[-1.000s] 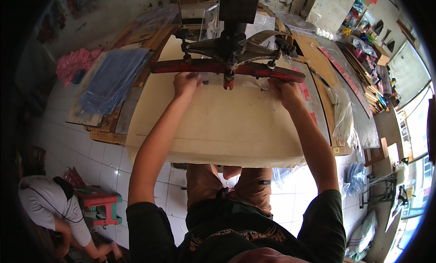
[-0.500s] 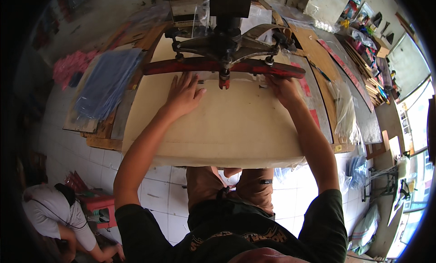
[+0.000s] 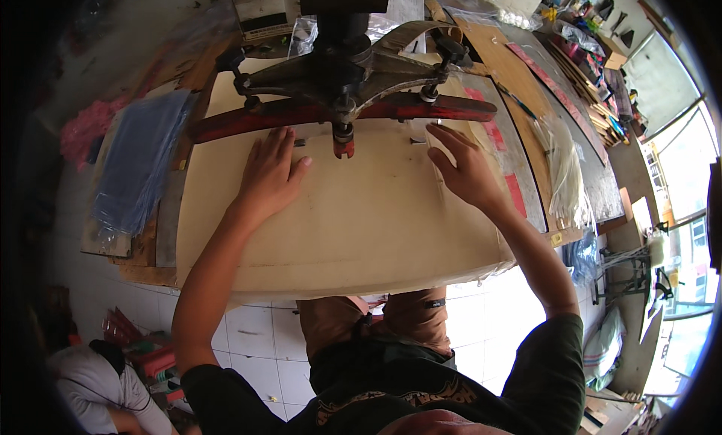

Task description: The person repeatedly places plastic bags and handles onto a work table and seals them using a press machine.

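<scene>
A wide cream sheet (image 3: 353,217) covers the work table in front of me. Across its far part runs the long dark-red bar (image 3: 271,118) of a machine, hung from a black metal bracket (image 3: 342,74). My left hand (image 3: 269,172) lies flat on the sheet just short of the bar, fingers spread and holding nothing. On the other side my right hand (image 3: 468,168) rests with fingers stretched toward the bar's right half, thumb apart. Clear plastic film appears to lie beneath the bar, its edges hard to make out. Near each hand sits a small dark metal piece (image 3: 418,141).
Blue-tinted plastic sheets (image 3: 143,160) are stacked at the left, beside pink plastic (image 3: 90,130). White plastic strips (image 3: 564,172) hang over the table's right part. A person in a light shirt (image 3: 105,386) bends low at the lower left. Wood pieces (image 3: 594,108) lie farther right.
My right hand has drawn back from under the bar and its fingers have straightened. The left hand stays flat near the bar. The view has shifted, so the table sits farther left and lower.
</scene>
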A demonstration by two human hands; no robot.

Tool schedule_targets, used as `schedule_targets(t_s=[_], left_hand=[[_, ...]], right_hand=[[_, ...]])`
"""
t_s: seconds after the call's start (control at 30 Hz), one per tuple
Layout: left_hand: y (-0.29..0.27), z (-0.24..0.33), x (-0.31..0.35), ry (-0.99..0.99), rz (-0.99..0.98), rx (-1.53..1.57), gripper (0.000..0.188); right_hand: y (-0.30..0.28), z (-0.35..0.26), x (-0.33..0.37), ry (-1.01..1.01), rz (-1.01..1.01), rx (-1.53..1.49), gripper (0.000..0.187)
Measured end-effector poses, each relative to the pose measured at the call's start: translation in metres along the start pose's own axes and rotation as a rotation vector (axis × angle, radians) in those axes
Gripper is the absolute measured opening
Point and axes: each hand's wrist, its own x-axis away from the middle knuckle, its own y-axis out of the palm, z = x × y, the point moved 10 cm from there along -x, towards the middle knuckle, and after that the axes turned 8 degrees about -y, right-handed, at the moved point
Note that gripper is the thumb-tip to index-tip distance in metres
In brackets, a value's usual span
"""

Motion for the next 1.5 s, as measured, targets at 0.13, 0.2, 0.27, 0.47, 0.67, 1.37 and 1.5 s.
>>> schedule_targets(t_s=[0.13, 0.2, 0.27, 0.47, 0.67, 1.37, 1.5], left_hand=[[-0.003, 0.000, 0.000, 0.018, 0.023, 0.012, 0.068], [-0.007, 0.004, -0.001, 0.024, 0.011, 0.008, 0.067], [-0.010, 0.003, -0.001, 0.032, 0.013, 0.014, 0.066], [-0.018, 0.001, 0.004, 0.063, 0.063, 0.077, 0.060], [-0.025, 0.004, 0.004, 0.055, 0.038, 0.169, 0.055], [-0.031, 0.010, 0.003, 0.071, 0.044, 0.150, 0.049], [-0.032, 0.008, 0.004, 0.082, 0.050, 0.097, 0.046]], right_hand=[[0.027, 0.018, -0.007, -0.082, -0.054, 0.287, 0.051], [0.026, 0.016, -0.005, -0.080, -0.037, 0.374, 0.053], [0.026, 0.014, -0.006, -0.083, -0.038, 0.426, 0.055], [0.026, 0.012, -0.008, -0.120, -0.050, 0.476, 0.056], [0.026, 0.010, -0.007, -0.132, -0.077, 0.479, 0.057], [0.022, 0.006, -0.007, -0.109, -0.066, 0.514, 0.055], [0.024, 0.003, -0.008, -0.106, -0.135, 0.565, 0.055]])
